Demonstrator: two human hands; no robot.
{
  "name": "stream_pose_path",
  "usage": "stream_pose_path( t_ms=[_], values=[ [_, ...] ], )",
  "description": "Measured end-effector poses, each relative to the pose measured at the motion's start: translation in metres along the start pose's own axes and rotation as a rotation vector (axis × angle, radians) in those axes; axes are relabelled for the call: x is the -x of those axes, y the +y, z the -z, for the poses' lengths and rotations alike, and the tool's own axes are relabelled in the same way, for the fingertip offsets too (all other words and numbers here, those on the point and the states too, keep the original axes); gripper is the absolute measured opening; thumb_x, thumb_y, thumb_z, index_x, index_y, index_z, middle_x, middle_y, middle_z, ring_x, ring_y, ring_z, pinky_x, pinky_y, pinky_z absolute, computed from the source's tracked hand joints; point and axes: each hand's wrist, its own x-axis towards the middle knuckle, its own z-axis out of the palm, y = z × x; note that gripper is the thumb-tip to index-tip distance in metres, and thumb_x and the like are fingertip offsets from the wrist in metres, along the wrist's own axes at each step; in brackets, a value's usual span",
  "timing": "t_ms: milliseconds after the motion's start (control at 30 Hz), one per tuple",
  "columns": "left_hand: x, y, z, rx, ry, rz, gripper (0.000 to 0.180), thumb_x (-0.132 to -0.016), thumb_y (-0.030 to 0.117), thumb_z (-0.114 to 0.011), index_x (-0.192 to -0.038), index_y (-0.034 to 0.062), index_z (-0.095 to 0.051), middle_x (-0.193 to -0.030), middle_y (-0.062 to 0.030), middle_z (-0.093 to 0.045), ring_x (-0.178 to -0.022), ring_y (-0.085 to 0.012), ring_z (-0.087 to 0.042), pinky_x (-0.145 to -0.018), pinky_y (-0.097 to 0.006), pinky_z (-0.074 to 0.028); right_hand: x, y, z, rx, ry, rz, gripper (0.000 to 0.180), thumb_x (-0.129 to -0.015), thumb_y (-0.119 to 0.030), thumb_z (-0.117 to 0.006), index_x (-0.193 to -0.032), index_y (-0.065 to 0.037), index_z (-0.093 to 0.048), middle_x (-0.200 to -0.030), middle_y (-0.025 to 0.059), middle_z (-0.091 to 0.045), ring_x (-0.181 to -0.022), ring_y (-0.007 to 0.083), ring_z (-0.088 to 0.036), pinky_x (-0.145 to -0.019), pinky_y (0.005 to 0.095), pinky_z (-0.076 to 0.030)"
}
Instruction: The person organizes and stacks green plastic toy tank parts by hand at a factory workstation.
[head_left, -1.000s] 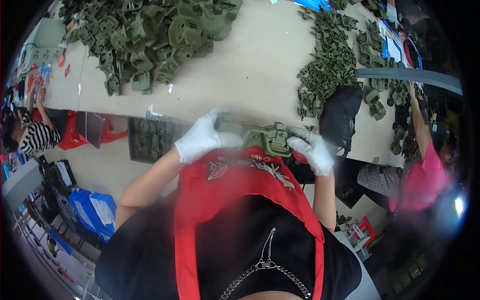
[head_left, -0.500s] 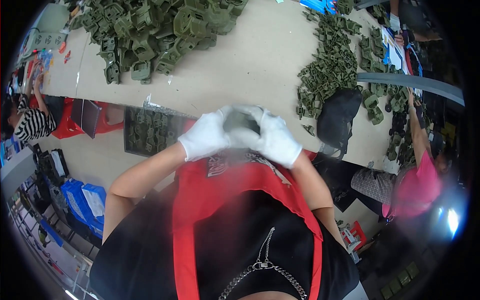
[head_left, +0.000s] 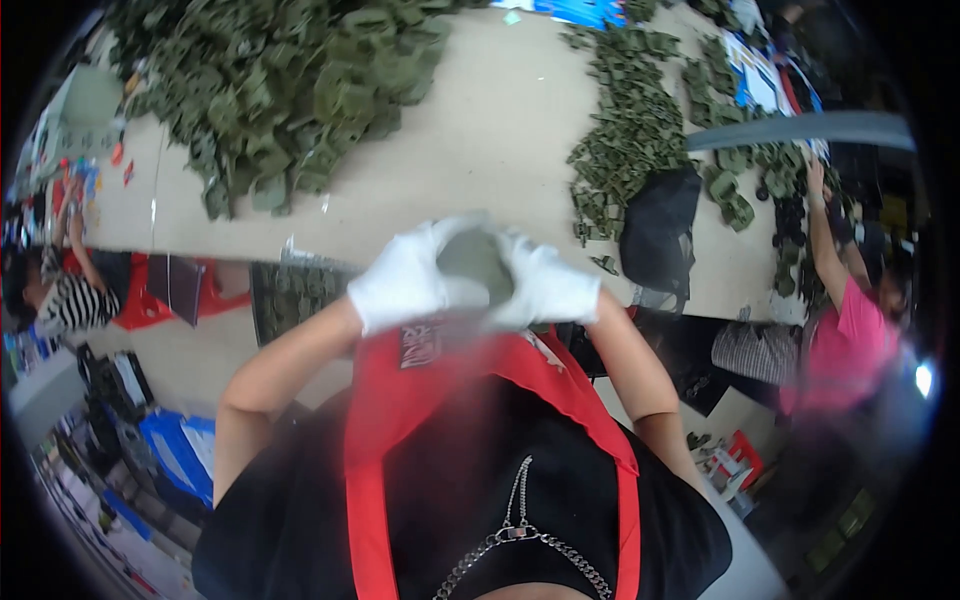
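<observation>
We see the left hand (head_left: 400,285) and the right hand (head_left: 555,288), both in white fabric gloves, curled around a blurred olive-green rigid part (head_left: 474,264) between them; its exact shape we cannot tell. They hold it in front of the red cloth apron (head_left: 400,420), by the near edge of the pale, smooth surface (head_left: 490,130). Beyond, we find a large heap of olive-green angular parts (head_left: 290,100) leftward, smaller olive-green pieces (head_left: 628,125) rightward, and a slack black cloth bundle (head_left: 660,230) beside those.

A part (head_left: 474,266) is held between left hand (head_left: 402,277) and right hand (head_left: 553,287) at the desk (head_left: 500,125). On this, a heap (head_left: 275,95) is laid left, a smaller pile (head_left: 628,125) right.
</observation>
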Motion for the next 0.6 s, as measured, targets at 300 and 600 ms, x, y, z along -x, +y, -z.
stream_pose_path(
  t_ms=[300,600],
  values=[
    [-0.065,0.002,-0.019,0.313,0.129,-0.015,0.095,-0.06,0.005,-0.081,-0.143,0.005,-0.033,-0.122,-0.0145,-0.058,-0.112,-0.0261,-0.058,-0.095,-0.038,-0.048,-0.015,0.037,-0.012,-0.335,0.562,-0.094,0.063,-0.061,-0.038,-0.083,-0.103,0.002,-0.059,-0.092,0.0209,-0.067,-0.083,0.0298,-0.067,-0.076,0.0382,-0.053],
    [-0.084,0.071,-0.045,-0.202,-0.309,0.058,0.08,-0.067,0.042,-0.077,-0.132,0.0059,-0.047,-0.127,-0.0217,-0.053,-0.106,-0.0336,-0.06,-0.094,-0.04,-0.047,0.065,0.063,0.045,-0.941,0.955,0.31,0.115,-0.052,-0.023,-0.088,-0.146,-0.001,-0.026,-0.139,0.0183,-0.046,-0.125,0.0228,-0.049,-0.11,0.0339,-0.033]
  ],
)
